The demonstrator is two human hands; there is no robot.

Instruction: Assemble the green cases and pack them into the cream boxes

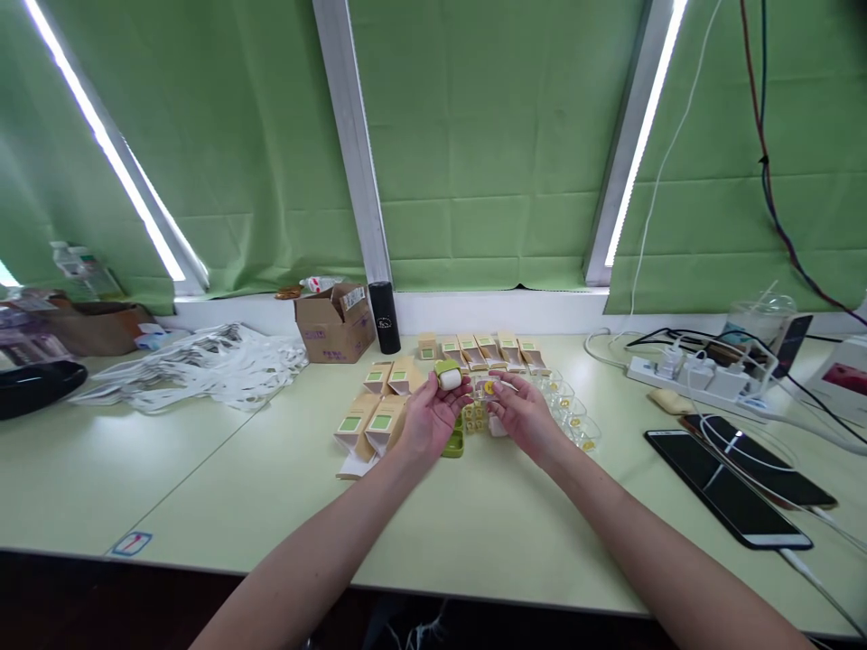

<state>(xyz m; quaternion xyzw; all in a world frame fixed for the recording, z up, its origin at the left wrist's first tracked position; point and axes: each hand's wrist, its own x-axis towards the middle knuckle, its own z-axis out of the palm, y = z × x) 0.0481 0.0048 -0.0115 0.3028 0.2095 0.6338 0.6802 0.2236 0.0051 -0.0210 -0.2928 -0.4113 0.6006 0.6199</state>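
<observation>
My left hand is closed around a small green-and-white case, held up over the table. Close on its right, my right hand pinches a small clear piece with a yellow spot. Beneath and between the hands lie a green tray and several small yellow pieces. Clear round cups with yellow marks stand right of my right hand. Small tan boxes with green labels stand left of my left hand, and more tan boxes form a row behind.
A cardboard box and a black cylinder stand at the back. White straps are heaped at the left. On the right are a power strip, cables and two phones, the nearer phone close to the front edge.
</observation>
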